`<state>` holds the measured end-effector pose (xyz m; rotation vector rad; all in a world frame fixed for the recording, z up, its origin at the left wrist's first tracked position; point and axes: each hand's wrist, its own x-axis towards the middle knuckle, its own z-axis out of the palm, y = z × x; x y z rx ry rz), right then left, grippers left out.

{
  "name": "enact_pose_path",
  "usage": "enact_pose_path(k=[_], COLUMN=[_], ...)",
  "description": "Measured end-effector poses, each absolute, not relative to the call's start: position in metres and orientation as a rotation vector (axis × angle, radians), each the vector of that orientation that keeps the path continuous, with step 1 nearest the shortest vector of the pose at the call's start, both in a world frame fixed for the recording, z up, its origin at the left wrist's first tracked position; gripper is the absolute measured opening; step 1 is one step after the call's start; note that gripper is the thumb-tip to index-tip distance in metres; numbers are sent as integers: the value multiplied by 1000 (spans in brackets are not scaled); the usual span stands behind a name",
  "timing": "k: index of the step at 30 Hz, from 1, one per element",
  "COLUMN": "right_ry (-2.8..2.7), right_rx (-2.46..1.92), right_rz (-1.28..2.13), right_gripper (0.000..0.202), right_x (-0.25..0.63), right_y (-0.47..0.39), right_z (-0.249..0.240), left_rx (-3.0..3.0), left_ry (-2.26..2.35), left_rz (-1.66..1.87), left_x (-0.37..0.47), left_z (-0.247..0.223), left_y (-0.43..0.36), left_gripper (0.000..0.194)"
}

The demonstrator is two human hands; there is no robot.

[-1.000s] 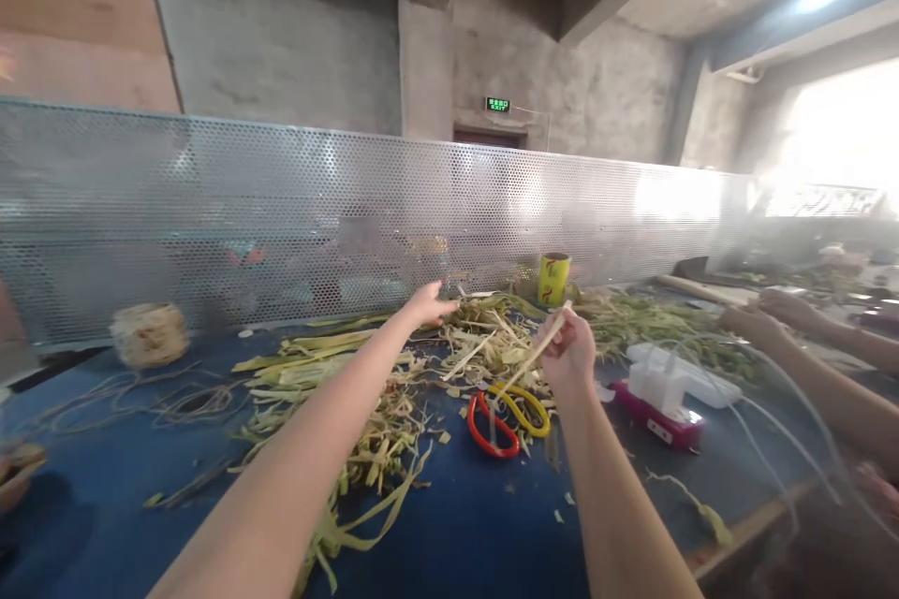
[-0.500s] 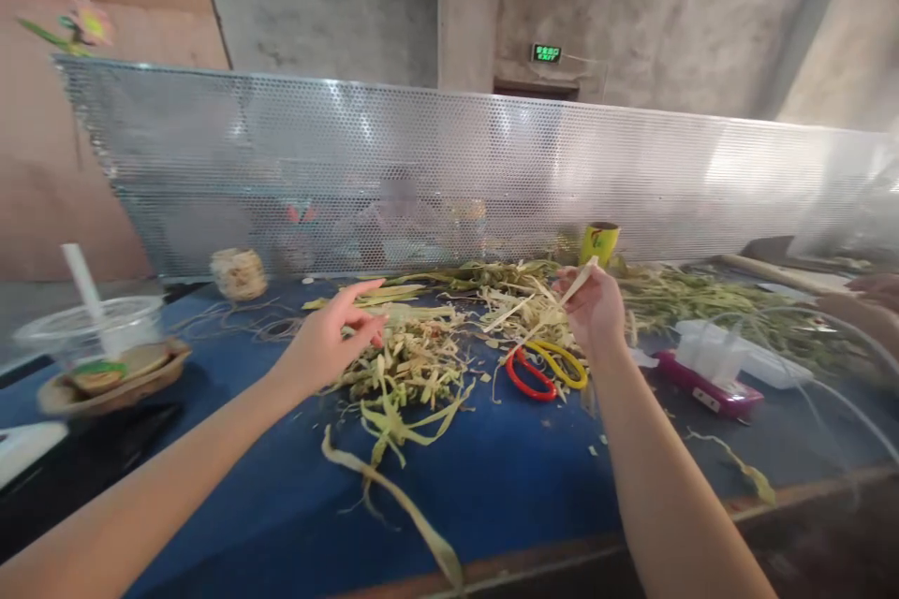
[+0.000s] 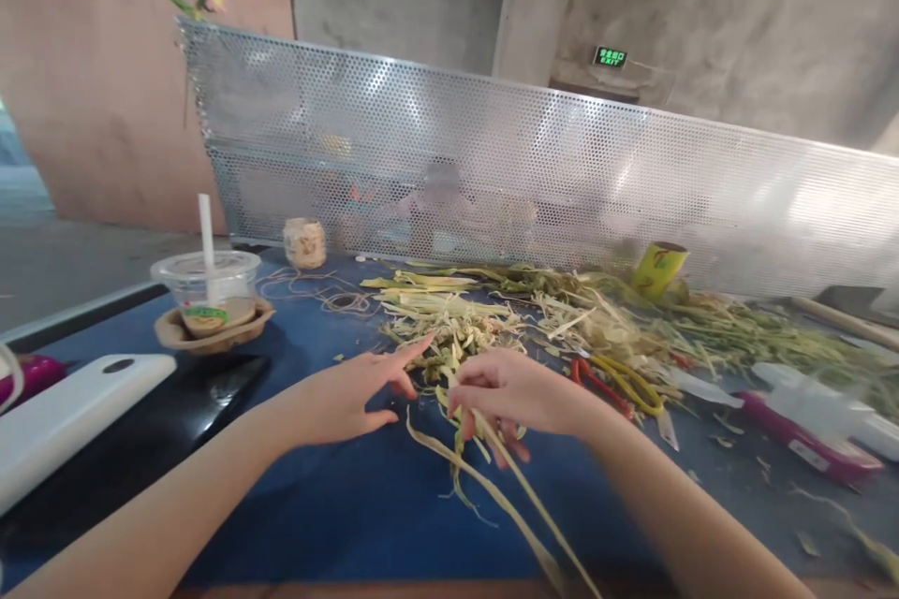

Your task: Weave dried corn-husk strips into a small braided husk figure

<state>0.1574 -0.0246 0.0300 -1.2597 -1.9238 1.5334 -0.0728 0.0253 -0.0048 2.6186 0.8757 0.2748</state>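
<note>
My right hand (image 3: 523,390) is over the middle of the blue table, fingers pinched on a long pale plant strip (image 3: 537,501) that trails down toward the front edge. Beside it, my left hand (image 3: 341,398) is open and holds nothing, its index finger stretched toward the pile and its thumb apart. Just beyond both hands lies a heap of dried, pale green and straw-coloured plant strips (image 3: 456,323). Another curved strip (image 3: 502,504) rests on the table below my hands. To the right are scissors with red and yellow looped handles (image 3: 636,386), partly among scraps.
At left stand a plastic cup with a straw (image 3: 235,279) in a cardboard holder and a white device (image 3: 84,416). Behind are a wrapped jar (image 3: 304,243), thin cord and a perforated metal screen (image 3: 449,140). A yellow-green cup (image 3: 658,270) and a purple-and-white box (image 3: 807,435) stand at right.
My right hand has come down and left from beside the yellow-green cup, carrying the strip. My left hand has moved in nearer to it. The view has swung left.
</note>
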Motion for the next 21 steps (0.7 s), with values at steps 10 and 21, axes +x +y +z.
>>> enact_pose_path(k=[10,21], right_ry=[-2094,-1756], right_rx=[-1353,-1075], right_rz=[1202,1531], right_gripper=[19,25], right_x=[143,157], right_y=[-15,-15], right_z=[14,13], left_rx=[2689,2570], left_ry=[687,377], left_rz=[423,1131], left_x=[-67,-51], left_z=[-9,-16], left_y=[23,20], left_gripper=[75,76])
